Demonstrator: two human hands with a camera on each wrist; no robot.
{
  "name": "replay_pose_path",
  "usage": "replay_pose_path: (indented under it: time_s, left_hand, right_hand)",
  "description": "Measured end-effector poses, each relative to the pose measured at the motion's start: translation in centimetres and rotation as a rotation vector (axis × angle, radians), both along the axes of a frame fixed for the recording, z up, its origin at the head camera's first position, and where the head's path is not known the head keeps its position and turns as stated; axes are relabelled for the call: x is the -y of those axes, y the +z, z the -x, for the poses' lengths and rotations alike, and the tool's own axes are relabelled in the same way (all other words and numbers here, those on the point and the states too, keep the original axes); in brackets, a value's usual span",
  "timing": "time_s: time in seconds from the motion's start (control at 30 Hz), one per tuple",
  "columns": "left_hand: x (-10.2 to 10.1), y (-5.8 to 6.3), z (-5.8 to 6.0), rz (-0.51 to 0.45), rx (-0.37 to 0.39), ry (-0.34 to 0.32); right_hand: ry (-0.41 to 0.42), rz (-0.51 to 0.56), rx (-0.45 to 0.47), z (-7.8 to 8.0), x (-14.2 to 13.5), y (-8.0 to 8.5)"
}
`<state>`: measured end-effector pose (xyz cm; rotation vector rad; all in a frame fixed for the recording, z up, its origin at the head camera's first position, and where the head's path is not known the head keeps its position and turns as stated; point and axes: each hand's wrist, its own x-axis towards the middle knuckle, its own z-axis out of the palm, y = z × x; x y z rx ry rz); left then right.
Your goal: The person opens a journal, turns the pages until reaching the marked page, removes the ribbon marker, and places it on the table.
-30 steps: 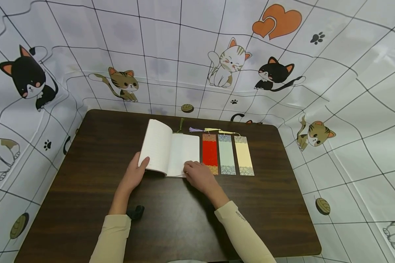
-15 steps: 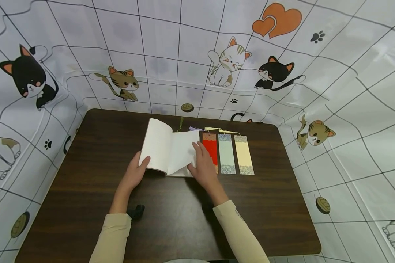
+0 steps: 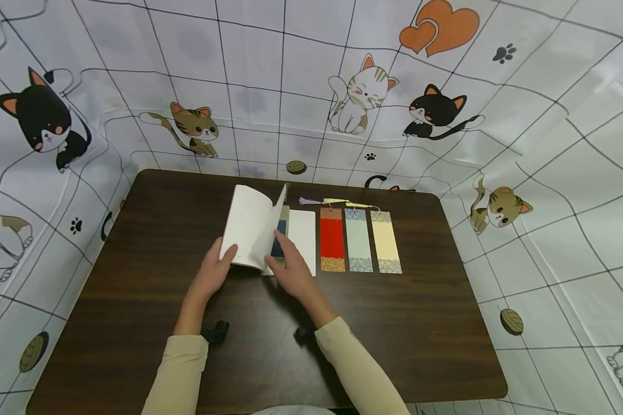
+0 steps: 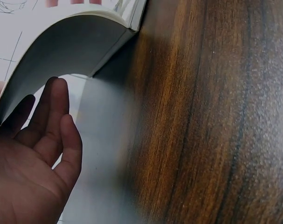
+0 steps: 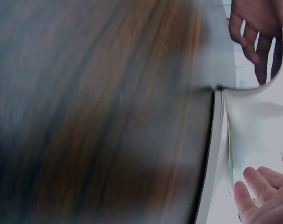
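An open notebook (image 3: 246,227) stands with its left half raised off the dark table. My left hand (image 3: 213,270) grips that half, thumb over the page; in the left wrist view its fingers (image 4: 55,105) extend beneath the curved cover (image 4: 71,44). Beside the notebook's middle, my right hand (image 3: 293,272) touches a leaf (image 3: 279,203) tilted up toward the left, its fingers fairly straight. Under this leaf a blue bookmark (image 3: 281,228) with a patterned end lies on the lined right page (image 3: 303,230), partly covered by the right hand. A green tassel shows above it.
Right of the notebook lie a red bookmark (image 3: 332,233), a pale green bookmark (image 3: 357,239) and a cream bookmark (image 3: 385,239), with tassels toward the table's back edge. A cat-print sheet (image 3: 254,86) hangs behind the brown table (image 3: 420,334).
My right hand has lifted a leaf from the right side and swung it leftward, uncovering the blue bookmark. My left hand keeps its grip in place.
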<state>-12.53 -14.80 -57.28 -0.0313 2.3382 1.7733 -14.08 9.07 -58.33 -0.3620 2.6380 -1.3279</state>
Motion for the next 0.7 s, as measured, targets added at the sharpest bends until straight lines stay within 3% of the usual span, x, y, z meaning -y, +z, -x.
replay_pose_path:
  time_s: [0.1,0.2,0.6,0.7]
  left_hand:
    - [0.1,-1.3,0.3,0.007,-0.016,0.010]
    - [0.1,-1.7,0.4,0.011,-0.028,0.021]
    - [-0.3,-1.1,0.3,-0.092,-0.021,0.021]
    - [-0.5,-1.1,0.4,-0.076,-0.037,0.022]
  right_hand:
    - [0.049,-0.021,-0.017,-0.3,0.6,0.1]
    - [0.083,-0.029,-0.037,-0.5,1.0,0.1]
    - [0.129,-0.132,-0.104,-1.5,2.2,0.4]
    - [0.133,-0.148,-0.107,-1.5,2.2,0.4]
